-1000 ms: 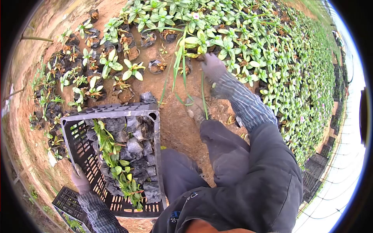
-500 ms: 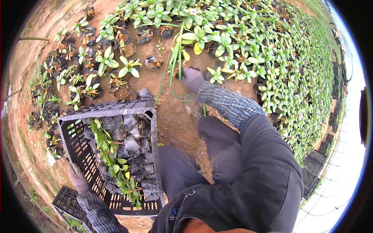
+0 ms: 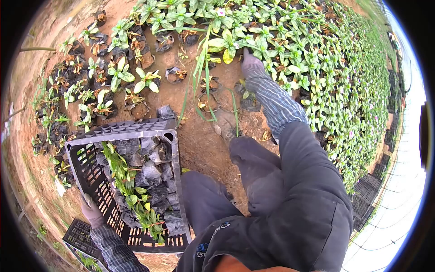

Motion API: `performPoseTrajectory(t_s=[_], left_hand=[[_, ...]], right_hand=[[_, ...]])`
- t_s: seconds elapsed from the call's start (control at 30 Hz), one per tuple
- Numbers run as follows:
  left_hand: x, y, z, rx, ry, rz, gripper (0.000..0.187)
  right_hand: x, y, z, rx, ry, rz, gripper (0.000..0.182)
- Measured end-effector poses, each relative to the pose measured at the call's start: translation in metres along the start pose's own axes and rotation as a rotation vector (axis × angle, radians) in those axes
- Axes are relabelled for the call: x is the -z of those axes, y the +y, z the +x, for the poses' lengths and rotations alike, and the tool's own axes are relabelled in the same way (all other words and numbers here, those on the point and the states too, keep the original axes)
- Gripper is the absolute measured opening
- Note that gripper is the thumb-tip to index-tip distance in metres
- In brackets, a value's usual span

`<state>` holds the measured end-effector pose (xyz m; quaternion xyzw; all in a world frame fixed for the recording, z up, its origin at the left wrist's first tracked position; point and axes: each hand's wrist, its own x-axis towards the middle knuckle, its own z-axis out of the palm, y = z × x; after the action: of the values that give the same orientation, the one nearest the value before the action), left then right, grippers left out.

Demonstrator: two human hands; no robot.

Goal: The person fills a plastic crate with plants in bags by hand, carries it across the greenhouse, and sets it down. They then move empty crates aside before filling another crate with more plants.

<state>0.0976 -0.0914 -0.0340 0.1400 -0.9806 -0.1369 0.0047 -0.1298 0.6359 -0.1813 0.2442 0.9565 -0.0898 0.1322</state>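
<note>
Left hand (image 3: 92,212) grips the slatted outer side of the black plastic crate (image 3: 122,132); bagged seedlings (image 3: 152,174) lie inside, towards its right edge. Right hand (image 3: 252,64) touches the potted plants (image 3: 267,47); its fingertips are hidden, grip undetermined.

I have the black plastic crate (image 3: 115,134) in view with its slotted walls, open side toward me. Inside it, dark, crumpled nursery bags (image 3: 152,173) lie packed together, and their leafy green seedlings (image 3: 121,174) form a strip down the middle. Well beyond the crate, to its right, I see a broad-leaved plant (image 3: 228,43) with one yellow lower leaf.
</note>
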Motion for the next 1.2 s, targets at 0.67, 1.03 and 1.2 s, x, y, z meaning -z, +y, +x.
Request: performPoseTrajectory(t_s=[0.67, 1.03, 1.2], left_hand=[[0.02, 0.078, 0.002, 0.133, -0.112, 0.081, 0.038], [0.032, 0.094, 0.0, 0.071, -0.048, 0.006, 0.038], [0.008, 0.061, 0.007, 0.025, -0.041, -0.037, 0.048]], right_hand=[[-0.004, 0.031, 0.075, 0.301, 0.278, 0.104, 0.052], [0.163, -0.209, -0.213, 1.397, -0.52, 0.266, 0.018], [0.042, -0.256, -0.348, 2.003, -0.957, -0.328, 0.026]])
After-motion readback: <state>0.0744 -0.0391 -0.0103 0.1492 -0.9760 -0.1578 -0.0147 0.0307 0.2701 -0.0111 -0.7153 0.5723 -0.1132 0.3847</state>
